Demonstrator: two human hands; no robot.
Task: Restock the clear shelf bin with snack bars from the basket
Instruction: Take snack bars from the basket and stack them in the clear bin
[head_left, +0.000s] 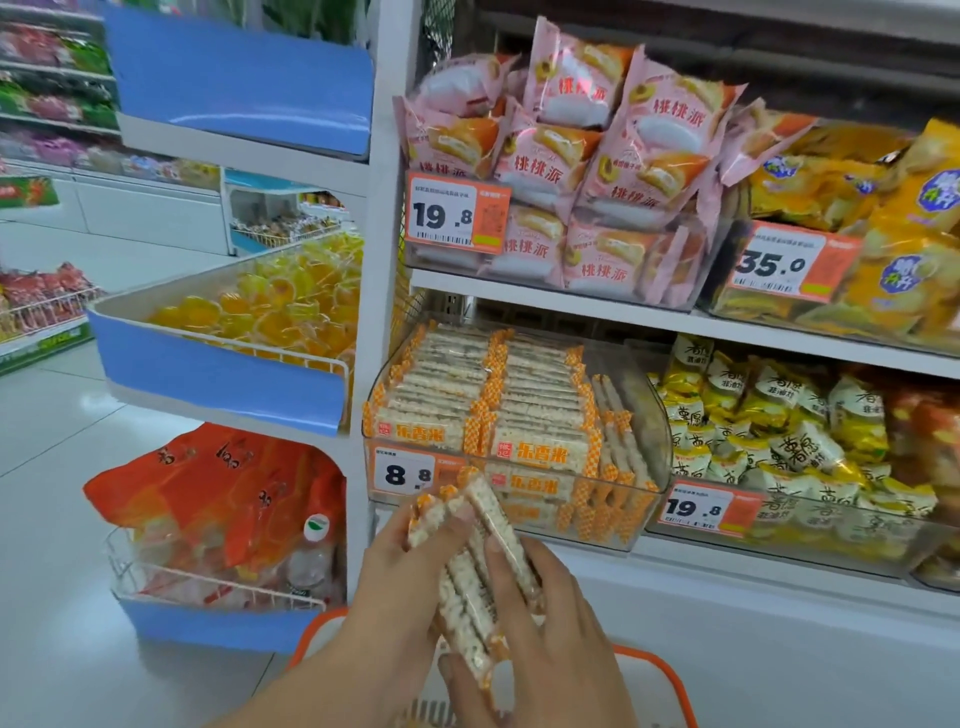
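A bundle of several rice snack bars (470, 577) in clear wrappers with orange checked ends is held upright between both hands, just below and in front of the clear shelf bin (647, 415). My left hand (400, 582) grips the bundle from the left. My right hand (550, 623) wraps it from the right, thumb under its lower end. The bin holds two neat rows of the same bars, with several more standing on edge at its right side. The orange-rimmed basket (670, 675) sits under my hands, mostly hidden.
A price tag reading 8.8 (402, 474) hangs on the bin's front. Pink cake packs (566, 171) fill the shelf above; yellow snack packets (779, 436) lie to the right. Left of the white upright (374, 291), blue-fronted trays hold yellow jellies (275, 306) and red bags (223, 488).
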